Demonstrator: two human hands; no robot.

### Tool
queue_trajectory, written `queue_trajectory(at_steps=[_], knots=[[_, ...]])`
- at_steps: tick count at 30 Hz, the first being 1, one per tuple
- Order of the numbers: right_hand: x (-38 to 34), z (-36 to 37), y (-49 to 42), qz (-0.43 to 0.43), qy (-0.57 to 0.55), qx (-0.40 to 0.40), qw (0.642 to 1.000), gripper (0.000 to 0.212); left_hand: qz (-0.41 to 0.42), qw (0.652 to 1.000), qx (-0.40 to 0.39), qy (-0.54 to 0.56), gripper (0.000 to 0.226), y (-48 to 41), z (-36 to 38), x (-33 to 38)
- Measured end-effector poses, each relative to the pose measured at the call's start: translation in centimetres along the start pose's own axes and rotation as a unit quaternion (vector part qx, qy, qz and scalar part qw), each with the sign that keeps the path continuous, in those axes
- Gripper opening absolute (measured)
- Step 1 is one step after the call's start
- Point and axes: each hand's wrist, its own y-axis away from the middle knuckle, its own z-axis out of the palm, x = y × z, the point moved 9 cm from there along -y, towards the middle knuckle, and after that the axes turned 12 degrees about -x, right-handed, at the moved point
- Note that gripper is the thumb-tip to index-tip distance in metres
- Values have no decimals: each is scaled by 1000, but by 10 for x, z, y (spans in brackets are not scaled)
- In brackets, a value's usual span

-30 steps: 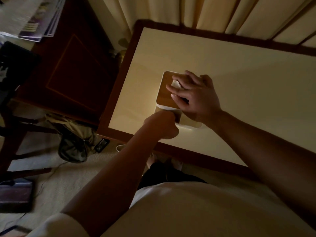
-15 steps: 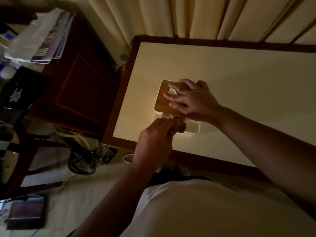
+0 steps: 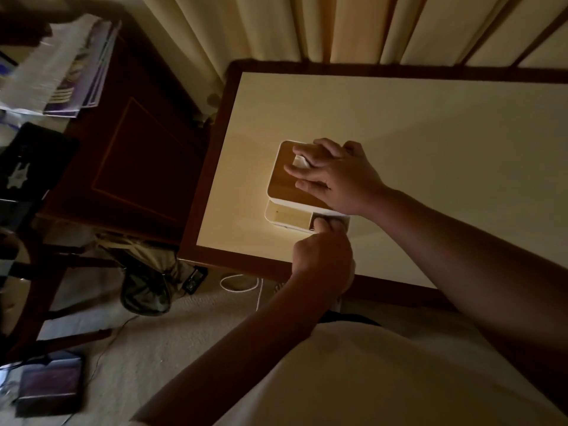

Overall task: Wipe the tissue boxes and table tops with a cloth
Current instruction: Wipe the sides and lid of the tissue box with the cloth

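Observation:
A white tissue box (image 3: 281,179) with a brown wooden lid stands near the left front of the cream table top (image 3: 430,133). A tissue (image 3: 300,161) pokes out of the lid slot. My right hand (image 3: 335,175) lies flat on the lid with fingers spread, holding the box down. My left hand (image 3: 322,256) is curled at the box's near side and presses a small brownish cloth (image 3: 321,224) into the right front compartment. Most of the cloth is hidden by my fingers.
The table has a dark wooden border (image 3: 233,262), with cream curtains (image 3: 307,26) behind it. A dark wooden cabinet (image 3: 132,155) stands to the left with magazines (image 3: 61,66) on it. A bag (image 3: 144,281) and a white cable (image 3: 239,282) lie on the carpet.
My left hand has shifted right along the box's near side with the cloth, from the left compartment to the right one. My right hand stays on the lid.

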Motion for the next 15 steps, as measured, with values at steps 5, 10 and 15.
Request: queue_trajectory(at_steps=[5,10,15], knots=[[0,0,1,0,4,15,1000,50,-6,986,-116,117,36,-25,-1,-7],[-4,-1,1,20,-1,41,999,46,38,963,-168,207,29,-29,4,-25],[-2,-3,0,20,0,73,997,43,16,962,-97,254,47,-22,1,-36]])
